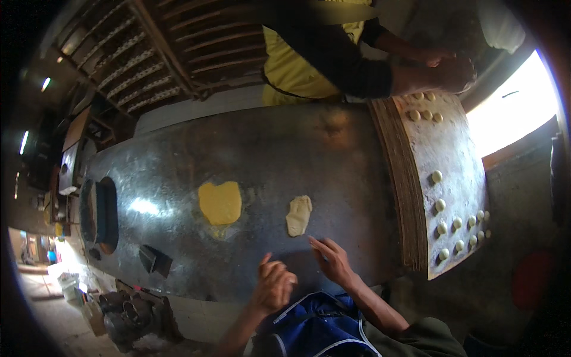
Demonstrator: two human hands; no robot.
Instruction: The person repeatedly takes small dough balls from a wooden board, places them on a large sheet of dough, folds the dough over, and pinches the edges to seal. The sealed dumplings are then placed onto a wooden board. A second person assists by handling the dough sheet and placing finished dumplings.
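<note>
A pale, elongated piece of dough [299, 217] lies on the dark worktable [357, 178] before me. Just below it, my right hand [332, 261] hovers with its fingertips near the dough's lower end, apart from it and holding nothing visible. My left hand [275, 282] is over the table's near edge, its fingers curled and one finger raised; whether anything is inside it is hidden. Left of the pale dough sits a flat yellow mass [221, 203], like dough or fat, with smears below it.
Stacked boards [401, 187] on the right carry several dough balls [441, 228]. Across the table a person in a yellow apron [294, 67] reaches over the boards. At the left are a dark tub [100, 216] and a dough scraper [154, 260]. A slatted rack [165, 44] stands behind.
</note>
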